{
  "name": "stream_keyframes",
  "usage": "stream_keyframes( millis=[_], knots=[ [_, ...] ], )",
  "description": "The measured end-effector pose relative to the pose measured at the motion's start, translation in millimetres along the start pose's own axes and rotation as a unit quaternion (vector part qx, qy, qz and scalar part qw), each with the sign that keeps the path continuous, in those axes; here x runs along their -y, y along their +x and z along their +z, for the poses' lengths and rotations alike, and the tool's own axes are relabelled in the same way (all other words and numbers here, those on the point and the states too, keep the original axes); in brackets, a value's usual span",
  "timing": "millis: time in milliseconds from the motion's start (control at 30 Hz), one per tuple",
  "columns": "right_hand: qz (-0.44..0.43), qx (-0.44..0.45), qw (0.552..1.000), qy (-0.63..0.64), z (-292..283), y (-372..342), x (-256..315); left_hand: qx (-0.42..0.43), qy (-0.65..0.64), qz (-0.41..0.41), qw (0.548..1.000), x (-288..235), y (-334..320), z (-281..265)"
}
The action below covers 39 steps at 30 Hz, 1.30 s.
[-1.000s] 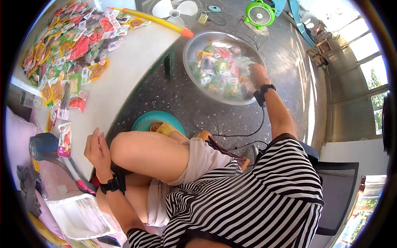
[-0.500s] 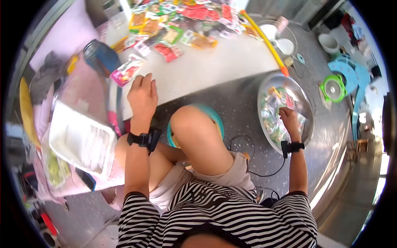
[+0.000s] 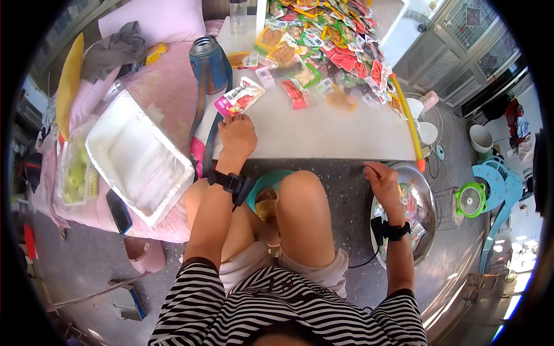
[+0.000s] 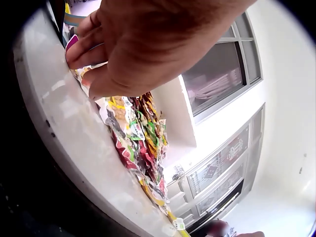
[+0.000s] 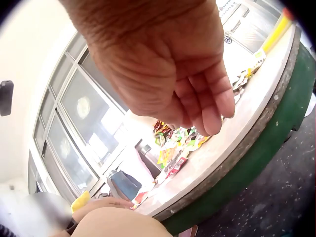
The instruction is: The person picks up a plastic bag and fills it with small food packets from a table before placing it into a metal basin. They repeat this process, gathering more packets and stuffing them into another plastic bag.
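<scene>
My left hand (image 3: 238,138) reaches over the table (image 3: 323,135), fingertips at the lower edge of a white and purple snack packet (image 3: 239,98). In the left wrist view the left fingers (image 4: 89,42) are fairly straight and partly cover the packet's purple corner (image 4: 72,41). My right hand (image 3: 383,183) hovers near the table's front edge, over the rim of a metal basin (image 3: 430,199); its fingers (image 5: 210,116) bend loosely and hold nothing. Several snack packets (image 3: 412,202) lie in the basin, partly hidden by the right arm.
A heap of colourful packets (image 3: 323,40) covers the back of the table, with a yellow stick (image 3: 407,118) on its right. A blue bottle (image 3: 209,66) stands at the table's left end. A white foam box (image 3: 138,155) rests beside the left arm. A green fan (image 3: 470,199) stands beyond the basin.
My right hand has come out of the basin towards the table edge, fingers empty. My left hand has moved forward to the white and purple packet. The head view has turned left.
</scene>
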State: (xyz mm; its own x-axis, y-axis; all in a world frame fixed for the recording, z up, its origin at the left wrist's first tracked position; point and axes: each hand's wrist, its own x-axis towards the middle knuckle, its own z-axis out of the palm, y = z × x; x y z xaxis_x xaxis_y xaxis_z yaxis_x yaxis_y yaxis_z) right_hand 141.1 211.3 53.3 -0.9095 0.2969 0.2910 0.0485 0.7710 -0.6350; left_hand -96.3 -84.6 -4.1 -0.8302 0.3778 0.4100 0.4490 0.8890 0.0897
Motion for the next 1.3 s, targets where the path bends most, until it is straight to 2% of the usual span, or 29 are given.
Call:
stream_keyframes(
  millis=[100, 200, 300, 400, 467, 500, 533, 600, 800, 900, 1000, 1067, 1133, 1200, 1300],
  knots=[
    [-0.007, 0.008, 0.999, 0.045, 13.4, 2.9, 9.1, 0.011, -0.093, -0.001, 0.996, -1.9, -1.9, -11.1],
    [-0.003, 0.031, 0.999, 0.024, 16.7, 1.2, 15.2, -0.039, -0.079, -0.049, 0.995, 17.4, 2.7, -39.6],
    [0.012, 0.040, 0.999, 0.029, 15.6, -4.1, 5.8, -0.180, -0.062, -0.114, 0.975, 55.3, -2.4, -97.6],
    [0.024, 0.046, 0.998, 0.038, 10.9, -8.6, 3.9, -0.140, 0.068, -0.209, 0.966, 109.6, -31.8, -123.6],
    [0.042, 0.044, 0.997, 0.052, 8.8, -10.5, 3.0, -0.042, 0.134, -0.264, 0.954, 147.7, -55.4, -117.5],
    [0.040, 0.043, 0.996, 0.069, 10.9, -11.7, -5.1, -0.034, 0.160, -0.244, 0.956, 172.8, -71.8, -100.0],
    [0.039, 0.044, 0.995, 0.077, 12.3, -12.8, -5.9, 0.027, 0.160, -0.255, 0.953, 194.0, -86.4, -85.5],
    [0.038, 0.044, 0.994, 0.090, 14.3, -13.4, -5.5, 0.006, 0.149, -0.264, 0.953, 213.4, -103.6, -72.4],
    [0.030, 0.044, 0.995, 0.083, 10.4, -14.0, 7.9, -0.123, 0.050, -0.270, 0.954, 197.1, -95.8, -107.7],
    [0.041, 0.046, 0.993, 0.096, 6.5, -14.6, 9.9, -0.200, -0.007, -0.219, 0.955, 184.2, -83.6, -119.0],
    [0.047, 0.056, 0.985, 0.155, 10.2, -6.4, 11.2, -0.226, -0.189, -0.159, 0.942, 126.5, -60.0, -140.0],
    [0.064, 0.052, 0.973, 0.214, 17.4, 3.2, 25.4, -0.208, -0.310, -0.118, 0.920, 78.1, -41.8, -141.1],
    [0.076, 0.059, 0.962, 0.256, 25.9, 17.3, 42.7, -0.194, -0.340, -0.032, 0.919, 34.8, -21.2, -128.1],
    [0.101, 0.087, 0.949, 0.285, 32.6, 34.0, 61.3, -0.215, -0.338, 0.056, 0.914, -6.3, -0.9, -110.8],
    [0.123, 0.132, 0.932, 0.314, 47.2, 61.7, 74.7, -0.112, -0.357, 0.060, 0.926, -46.3, 12.4, -80.6]
  ],
)
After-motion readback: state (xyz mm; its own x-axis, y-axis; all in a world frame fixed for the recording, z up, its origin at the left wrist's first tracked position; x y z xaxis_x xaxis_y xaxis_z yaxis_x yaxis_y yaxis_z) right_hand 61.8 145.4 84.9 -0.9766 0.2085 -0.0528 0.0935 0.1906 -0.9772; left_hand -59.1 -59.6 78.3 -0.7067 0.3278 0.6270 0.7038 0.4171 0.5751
